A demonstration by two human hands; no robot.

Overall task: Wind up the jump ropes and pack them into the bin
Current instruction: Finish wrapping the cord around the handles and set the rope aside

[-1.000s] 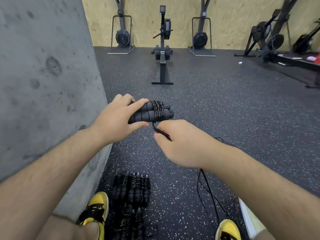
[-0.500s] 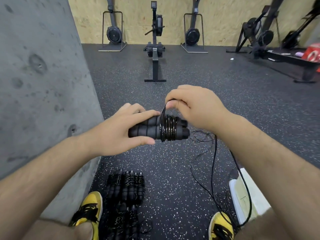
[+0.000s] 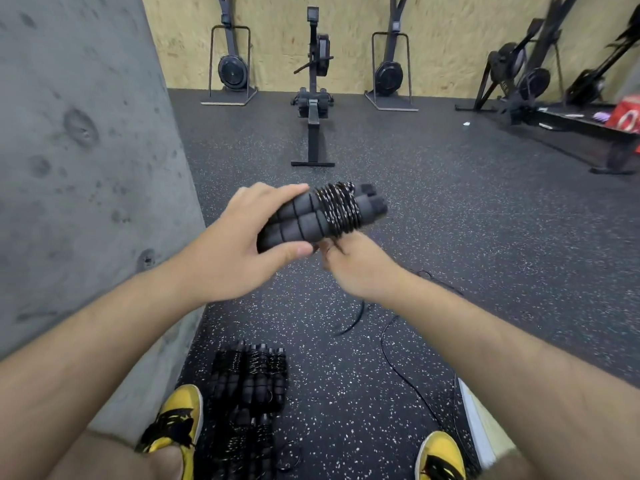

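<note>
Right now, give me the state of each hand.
Left hand: closed around the two foam handles.
Right hand: closed, pinching the rope just below the coil.

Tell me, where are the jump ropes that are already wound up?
In the head view, the wound jump ropes lie on the speckled floor at bottom centre, beside the left yellow shoe.

blk rope (image 3: 337, 209), yellow/blk shoes (image 3: 175, 419), white-speckled blk floor (image 3: 433, 209)

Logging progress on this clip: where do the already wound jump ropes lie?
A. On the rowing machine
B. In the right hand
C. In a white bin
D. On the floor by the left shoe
D: the wound ropes lie stacked on the floor beside the left shoe.
</note>
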